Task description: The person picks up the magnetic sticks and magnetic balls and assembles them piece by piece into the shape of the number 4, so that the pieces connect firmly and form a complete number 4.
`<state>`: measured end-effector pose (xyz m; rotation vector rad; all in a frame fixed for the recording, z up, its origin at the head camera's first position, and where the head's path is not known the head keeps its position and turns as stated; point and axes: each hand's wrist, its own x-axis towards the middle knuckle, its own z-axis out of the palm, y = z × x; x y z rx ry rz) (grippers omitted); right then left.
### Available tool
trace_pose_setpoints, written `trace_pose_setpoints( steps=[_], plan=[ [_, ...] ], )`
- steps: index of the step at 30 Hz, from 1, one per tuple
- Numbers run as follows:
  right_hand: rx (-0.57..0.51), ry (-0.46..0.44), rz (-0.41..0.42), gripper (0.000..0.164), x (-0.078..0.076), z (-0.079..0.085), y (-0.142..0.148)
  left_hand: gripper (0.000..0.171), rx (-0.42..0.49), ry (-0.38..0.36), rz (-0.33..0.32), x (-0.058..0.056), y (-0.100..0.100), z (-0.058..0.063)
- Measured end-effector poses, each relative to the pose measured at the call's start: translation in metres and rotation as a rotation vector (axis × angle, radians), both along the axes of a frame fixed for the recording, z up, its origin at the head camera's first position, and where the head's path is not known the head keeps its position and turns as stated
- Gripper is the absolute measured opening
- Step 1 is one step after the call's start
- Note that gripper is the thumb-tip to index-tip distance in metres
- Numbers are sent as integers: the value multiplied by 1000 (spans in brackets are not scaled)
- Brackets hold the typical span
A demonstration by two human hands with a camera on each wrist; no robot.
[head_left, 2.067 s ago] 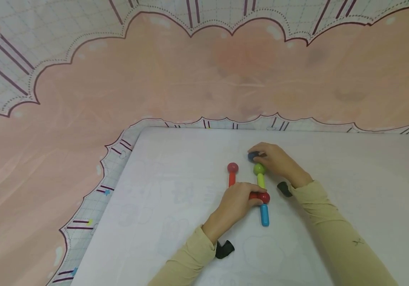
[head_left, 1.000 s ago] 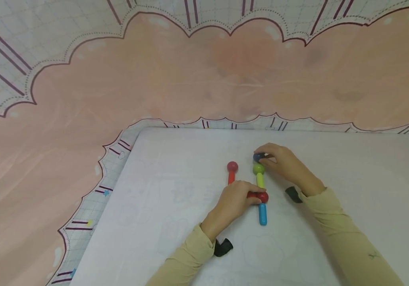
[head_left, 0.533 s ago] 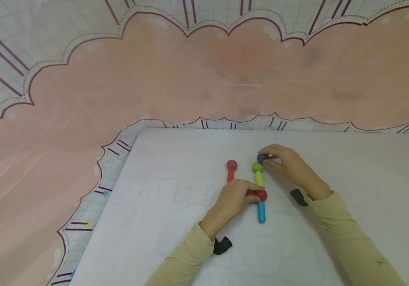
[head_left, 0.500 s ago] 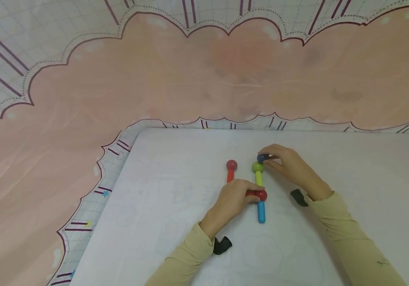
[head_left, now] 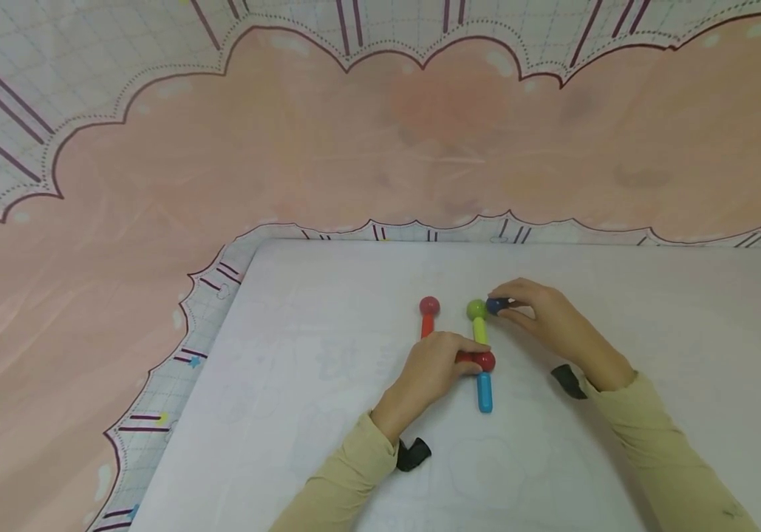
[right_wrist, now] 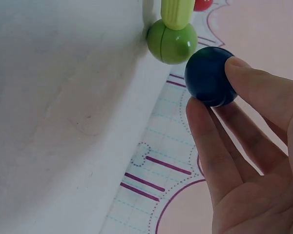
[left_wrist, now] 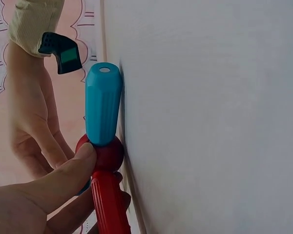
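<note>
My left hand [head_left: 430,367] pinches a red ball [left_wrist: 111,155] between thumb and fingers, where a ribbed red rod [left_wrist: 110,202] meets it. A blue rod [left_wrist: 103,105] sticks out of that ball toward me, and a lime rod [head_left: 480,330] runs from it the other way to a green ball [right_wrist: 172,43]. Thumb and fingertips of my right hand [head_left: 550,325] hold a dark blue ball [right_wrist: 210,77] right beside the green one. Left of these stands another red ball [head_left: 429,306] on a red rod [head_left: 428,326], its lower end hidden behind my left hand.
The pieces are on a white tabletop [head_left: 327,310], whose far edge lies beyond the hands. Patterned peach cloth [head_left: 354,155] spreads past it. Dark wrist-worn pieces [head_left: 414,454] show at both cuffs.
My right hand has carried the blue ball from behind the green ball round to its right side, a little nearer to me. My left hand keeps its grip on the red ball.
</note>
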<state>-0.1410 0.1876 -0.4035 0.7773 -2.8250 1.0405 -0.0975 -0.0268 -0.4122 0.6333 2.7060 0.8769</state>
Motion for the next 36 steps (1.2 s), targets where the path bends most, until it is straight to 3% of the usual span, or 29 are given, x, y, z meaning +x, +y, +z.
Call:
trace_pose_setpoints(
  steps=[7, 23, 36],
  plan=[
    [-22, 32, 20, 33, 11, 1, 6, 33, 5, 18, -12, -1, -1, 0],
    [-43, -18, 47, 36, 34, -2, 10, 33, 40, 2, -18, -6, -3, -3],
    [-36, -20, 73, 34, 48, -5, 14, 35, -1, 7, -15, -7, -1, -1]
  ],
)
